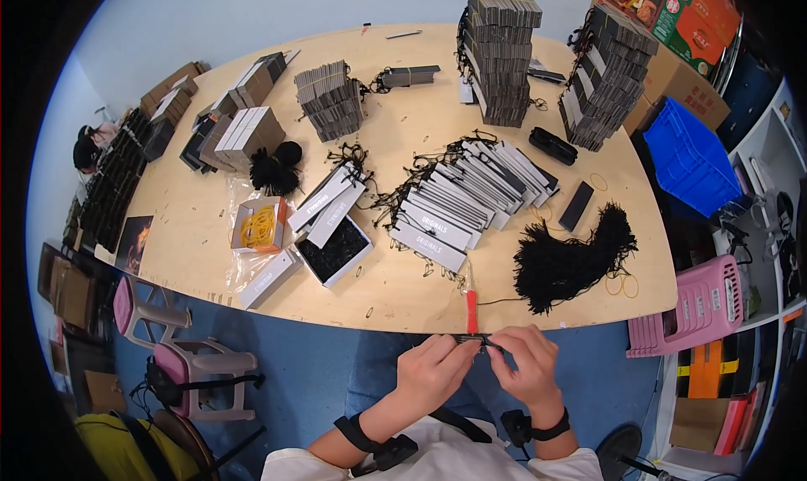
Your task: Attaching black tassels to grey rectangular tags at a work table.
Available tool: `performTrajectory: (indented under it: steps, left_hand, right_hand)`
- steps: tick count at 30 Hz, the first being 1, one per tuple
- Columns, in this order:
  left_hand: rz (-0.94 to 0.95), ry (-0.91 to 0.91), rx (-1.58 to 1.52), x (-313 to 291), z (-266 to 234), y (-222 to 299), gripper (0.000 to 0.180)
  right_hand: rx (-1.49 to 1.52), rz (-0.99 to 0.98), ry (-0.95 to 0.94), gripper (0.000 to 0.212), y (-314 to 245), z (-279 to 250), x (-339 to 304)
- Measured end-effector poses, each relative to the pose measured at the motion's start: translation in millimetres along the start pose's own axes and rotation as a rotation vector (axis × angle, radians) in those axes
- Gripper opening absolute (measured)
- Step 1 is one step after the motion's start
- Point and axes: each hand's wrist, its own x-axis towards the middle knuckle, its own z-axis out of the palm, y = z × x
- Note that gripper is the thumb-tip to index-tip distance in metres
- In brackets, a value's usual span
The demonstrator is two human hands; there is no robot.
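Both my hands meet at the table's front edge, fingers pinched close together. My left hand (434,368) grips a thin dark tag (465,337), seen almost edge-on. At its right end, my right hand (527,361) pinches a black cord, partly hidden by the fingers. Just beyond them, a red-handled awl (472,310) lies on the table, its thin metal tip pointing away. Farther back is a fanned row of white and grey tags (429,240) with black cords. To the right lies a heap of black cords (572,258).
Tall stacks of banded tags (504,57) stand at the table's back. On the left are an orange box of yellow rubber bands (258,226) and a white box of small black pieces (340,250). A blue crate (691,157) and pink basket (693,304) flank the table's right side.
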Motion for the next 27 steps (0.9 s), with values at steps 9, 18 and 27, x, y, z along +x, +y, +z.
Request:
performTrajectory:
  steps: [9,18,27]
  left_hand:
    - [0.022,-0.023,0.039,-1,1,1,0.027]
    - [0.023,0.003,0.038,-3,4,1,0.024]
    - [-0.064,0.015,-0.071,-2,5,3,0.021]
  right_hand:
    - [-0.054,-0.071,-0.07,0.017,1,-3,1]
    - [-0.006,0.01,-0.04,0.021,1,1,-4]
    - [0.206,0.154,-0.012,0.021,3,1,-10]
